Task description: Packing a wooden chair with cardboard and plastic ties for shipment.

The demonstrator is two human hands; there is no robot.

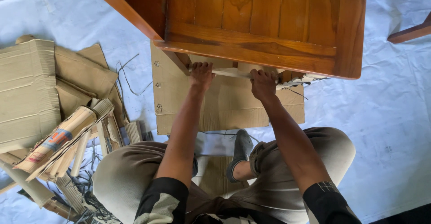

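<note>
View from above of a seated person w/ both arms stretched toward a varnished wooden table [269, 31]. Left hand [200, 75] and right hand [263, 84] sit just under the table's near edge, both closed around a pale cardboard strip [231, 73] that runs along that edge; the strip spans between the 2 hands and continues past the right hand, where it looks torn and ragged. Fingers of both hands curl over the strip, knuckles up. A flat cardboard sheet [224, 102] lies on the floor directly below the table's near edge, under the hands. White floor covering [386, 116] spreads to the right of the table. A heap of cardboard scraps [49, 111] w/ loose black straps lies well left of the table. Person's knees and one dark shoe [241, 148] are nearer the camera than the table.
</note>
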